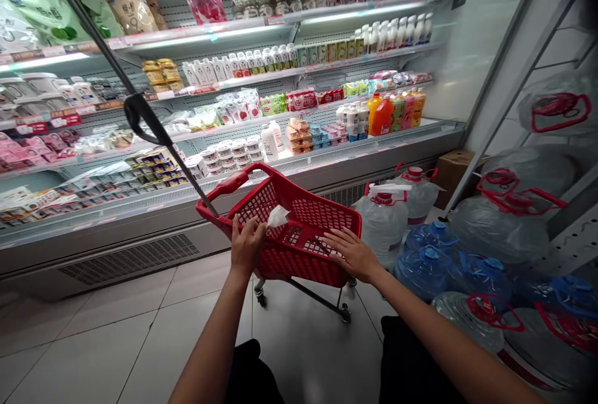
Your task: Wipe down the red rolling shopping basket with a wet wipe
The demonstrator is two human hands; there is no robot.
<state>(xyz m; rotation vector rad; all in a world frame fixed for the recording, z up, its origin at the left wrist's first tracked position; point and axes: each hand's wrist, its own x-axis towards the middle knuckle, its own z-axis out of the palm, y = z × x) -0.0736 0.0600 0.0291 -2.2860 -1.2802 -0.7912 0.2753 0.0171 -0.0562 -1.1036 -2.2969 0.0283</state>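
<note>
Pinching a white tissue [279,216] in the curled fingers of my left hand [247,243], right by the near rim of the red shopping cart [299,264], dead centre! Down at four o'clock from the tissue, my right hand [352,256] stretches out flat, fingers extended over the rim, gripping nothing! Big water bottles [382,223] crowd three o'clock of the cart, and the lit display cooler [116,236] spans ten to one!

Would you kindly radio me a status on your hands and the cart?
Left hand at near side of red shopping cart, white tissue by that hand. Right hand open over same side. Water jugs close by cart's right end.
</note>
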